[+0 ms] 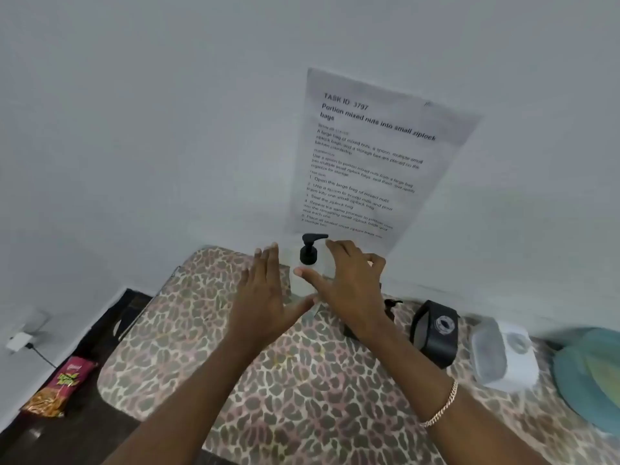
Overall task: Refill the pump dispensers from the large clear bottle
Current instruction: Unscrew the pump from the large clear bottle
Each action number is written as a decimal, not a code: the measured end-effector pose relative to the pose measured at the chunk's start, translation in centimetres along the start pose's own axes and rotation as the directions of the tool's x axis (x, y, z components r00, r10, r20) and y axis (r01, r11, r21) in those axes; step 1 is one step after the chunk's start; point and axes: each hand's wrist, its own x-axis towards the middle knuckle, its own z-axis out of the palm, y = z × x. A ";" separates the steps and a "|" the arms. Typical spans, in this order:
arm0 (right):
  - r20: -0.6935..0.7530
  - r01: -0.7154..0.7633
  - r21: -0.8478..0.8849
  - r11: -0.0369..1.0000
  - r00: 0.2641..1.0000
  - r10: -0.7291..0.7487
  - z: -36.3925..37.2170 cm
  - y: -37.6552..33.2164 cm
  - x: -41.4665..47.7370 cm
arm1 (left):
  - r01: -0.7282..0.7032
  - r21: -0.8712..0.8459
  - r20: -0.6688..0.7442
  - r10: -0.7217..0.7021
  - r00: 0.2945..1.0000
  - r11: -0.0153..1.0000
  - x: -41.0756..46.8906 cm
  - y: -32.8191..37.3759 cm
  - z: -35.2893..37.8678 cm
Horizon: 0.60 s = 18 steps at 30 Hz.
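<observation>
Leopard-print table (pixel 302 380) against white wall; white pump dispenser (pixel 307 276) stands upright at the wall, black nozzle pointing right, body mostly hidden by hands. Left hand (pixel 265 297) open left of dispenser, right hand (pixel 349 283) open right of it; whether either touches it is unclear.

1. Both bare forearms reach forward, converging toward the middle.
2. The left hand (pixel 265 293) is flat and open, palm turned inward, fingers (pixel 268 260) straight and together.
3. The right hand (pixel 349 283) is spread open, thumb stretched leftward, a chain bracelet at its wrist.
</observation>
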 end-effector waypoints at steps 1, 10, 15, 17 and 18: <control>-0.012 -0.006 0.031 0.999 1.000 0.007 0.6 0.2 0.1 | 0.021 -0.074 -0.008 -0.022 1.000 0.997 0.0 0.1 0.7; -0.217 0.075 0.072 0.995 0.975 -0.058 4.8 1.3 1.0 | 0.039 -0.261 -0.199 -0.093 0.976 0.965 0.4 0.6 5.7; -0.321 0.142 0.101 0.985 0.941 -0.103 5.6 1.7 0.6 | 0.109 -0.306 -0.268 -0.196 0.943 0.946 0.1 1.5 6.7; -0.326 0.146 0.089 0.985 0.939 -0.110 5.5 1.7 0.4 | 0.108 -0.351 -0.295 -0.220 0.930 0.930 -0.2 1.7 6.8; -0.336 0.155 0.088 0.984 0.935 -0.117 5.5 1.6 0.1 | 0.098 -0.366 -0.305 -0.219 0.927 0.926 -0.4 1.7 6.9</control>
